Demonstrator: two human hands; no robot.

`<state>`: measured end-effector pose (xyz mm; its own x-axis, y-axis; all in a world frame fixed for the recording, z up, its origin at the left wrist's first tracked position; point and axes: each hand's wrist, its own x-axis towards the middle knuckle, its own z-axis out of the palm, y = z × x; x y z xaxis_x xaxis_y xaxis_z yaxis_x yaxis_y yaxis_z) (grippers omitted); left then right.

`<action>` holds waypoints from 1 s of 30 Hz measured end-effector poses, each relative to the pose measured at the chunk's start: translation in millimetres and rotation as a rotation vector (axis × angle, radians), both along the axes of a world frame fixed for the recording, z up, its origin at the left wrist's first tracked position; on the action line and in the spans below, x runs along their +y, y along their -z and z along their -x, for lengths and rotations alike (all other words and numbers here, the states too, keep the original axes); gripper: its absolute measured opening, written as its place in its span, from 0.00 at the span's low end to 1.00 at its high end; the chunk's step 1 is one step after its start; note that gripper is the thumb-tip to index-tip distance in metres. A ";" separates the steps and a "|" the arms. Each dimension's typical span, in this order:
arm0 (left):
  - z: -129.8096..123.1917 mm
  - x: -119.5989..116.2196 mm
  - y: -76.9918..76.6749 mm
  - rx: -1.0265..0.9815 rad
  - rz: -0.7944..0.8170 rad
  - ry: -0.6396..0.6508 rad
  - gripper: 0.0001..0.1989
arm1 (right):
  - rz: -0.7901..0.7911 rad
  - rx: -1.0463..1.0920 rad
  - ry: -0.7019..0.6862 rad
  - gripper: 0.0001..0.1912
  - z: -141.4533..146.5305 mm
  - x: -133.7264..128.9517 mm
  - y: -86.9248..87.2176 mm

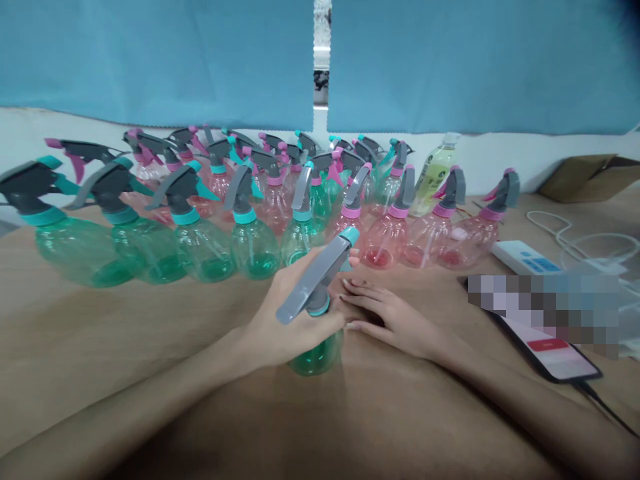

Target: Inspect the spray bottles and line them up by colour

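A green spray bottle (315,353) with a grey and teal trigger head stands at the near middle of the table. My left hand (285,320) is wrapped round its upper part, just under the head. Close to the bottle's right side, my right hand (395,313) rests low with its fingers apart and holds nothing. Behind the hands runs a front row of spray bottles: green ones with teal collars, such as this bottle (255,247), on the left, and pink ones with pink collars, such as this bottle (383,240), on the right.
More green and pink spray bottles crowd behind the front row. A yellow-green drink bottle (434,175) stands behind at right. On the right lie a phone (563,357) with a cable, a white box (525,257), white cords and a cardboard box (585,179). A blue curtain (150,60) hangs behind.
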<state>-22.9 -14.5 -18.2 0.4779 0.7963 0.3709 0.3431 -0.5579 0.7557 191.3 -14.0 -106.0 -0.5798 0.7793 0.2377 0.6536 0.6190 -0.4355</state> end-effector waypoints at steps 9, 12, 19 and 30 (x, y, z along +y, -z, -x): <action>-2.1 -1.6 -4.1 0.018 -0.042 -0.008 0.24 | 0.004 -0.003 -0.010 0.28 0.0 0.7 -0.3; -2.7 -1.4 -4.3 0.008 -0.087 -0.035 0.19 | 0.012 -0.019 -0.007 0.28 -0.3 0.8 -0.3; -2.7 -1.7 -6.7 0.027 -0.127 -0.027 0.19 | 0.003 -0.025 -0.009 0.28 -0.5 1.5 1.6; -2.8 -0.6 -5.2 0.028 -0.128 -0.044 0.15 | -0.014 0.009 -0.010 0.28 -1.3 1.5 3.9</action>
<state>-20.1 -15.1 -12.9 0.4548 0.7638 0.4579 0.3894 -0.6330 0.6691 192.6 -12.5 -109.9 -0.5850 0.7703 0.2539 0.6439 0.6315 -0.4320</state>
